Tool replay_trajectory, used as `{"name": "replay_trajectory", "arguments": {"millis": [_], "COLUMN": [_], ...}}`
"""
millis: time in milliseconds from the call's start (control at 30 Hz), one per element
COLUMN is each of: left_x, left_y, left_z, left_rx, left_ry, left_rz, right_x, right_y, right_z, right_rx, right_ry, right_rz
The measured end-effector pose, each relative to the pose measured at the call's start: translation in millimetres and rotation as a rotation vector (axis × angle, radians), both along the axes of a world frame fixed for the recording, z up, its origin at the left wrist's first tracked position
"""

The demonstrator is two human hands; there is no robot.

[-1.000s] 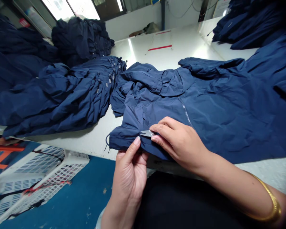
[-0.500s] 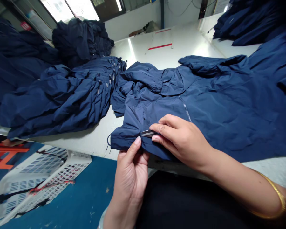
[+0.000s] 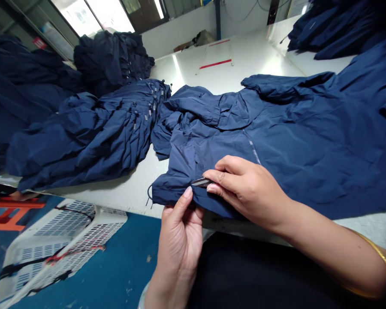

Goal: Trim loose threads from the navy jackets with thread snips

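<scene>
A navy jacket (image 3: 296,163) lies spread over the white table, its hem hanging at the near edge. My left hand (image 3: 182,231) pinches that hem between thumb and fingers; the fingertips are hidden under the cloth. In my right hand (image 3: 244,189) is a small pair of thread snips (image 3: 200,182), held between thumb and fingers. Their pointed metal tip touches or nearly touches the fabric just above my left thumb. A thin cord loop (image 3: 149,192) sticks out at the hem's left corner. Behind my right hand runs a zipper (image 3: 252,148).
Navy garments are stacked on the left (image 3: 93,141), with another pile (image 3: 112,60) behind and more at the far right (image 3: 331,30). The white table (image 3: 218,77) bears red tape strips. Below left stand a white plastic basket (image 3: 64,231) and an orange stool (image 3: 13,210) on blue floor.
The view has shifted slightly, so most things appear a little lower and to the right. Both hands keep the same hold, with the snips at the same place on the hem.
</scene>
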State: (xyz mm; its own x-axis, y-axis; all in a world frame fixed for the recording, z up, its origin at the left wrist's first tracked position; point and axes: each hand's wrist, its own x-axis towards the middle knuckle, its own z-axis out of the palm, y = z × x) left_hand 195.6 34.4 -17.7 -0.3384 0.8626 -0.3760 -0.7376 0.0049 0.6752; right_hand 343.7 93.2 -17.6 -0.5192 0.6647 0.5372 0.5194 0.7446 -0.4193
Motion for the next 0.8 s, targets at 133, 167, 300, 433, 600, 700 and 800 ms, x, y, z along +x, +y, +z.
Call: {"name": "replay_trajectory", "arguments": {"millis": [133,167,300,433,600,700,800], "left_x": [0.3,0.2,-1.1,-2.8,-2.5,-1.9,-1.8], "left_y": [-0.4,-0.6,0.0,1.2,0.6,-0.2,-1.0], "left_z": [0.1,0.4,3.0,4.7,3.7,2.6,1.7], "left_rx": [-0.023,-0.029,-0.043,-0.044,-0.036,-0.028,-0.020], "left_ry": [-0.008,-0.009,-0.015,-0.021,-0.004,-0.002,0.000], "left_rz": [-0.002,-0.001,0.018,0.034,0.027,0.036,0.052], "right_x": [-0.7,-0.8,0.9,6.0,9.4,7.2,3.9], "right_y": [1.5,1.8,2.1,0.9,0.8,1.2,1.7], "right_z": [0.3,0.4,0.0,-3.3,-6.8,-5.8,-3.7], "right_rx": [-0.018,-0.026,-0.056,-0.055,-0.054,-0.063,-0.071], "right_ry": [0.024,0.034,0.084,0.081,0.067,0.071,0.077], "right_rz": [0.020,0.025,0.061,0.055,0.027,0.034,0.039]}}
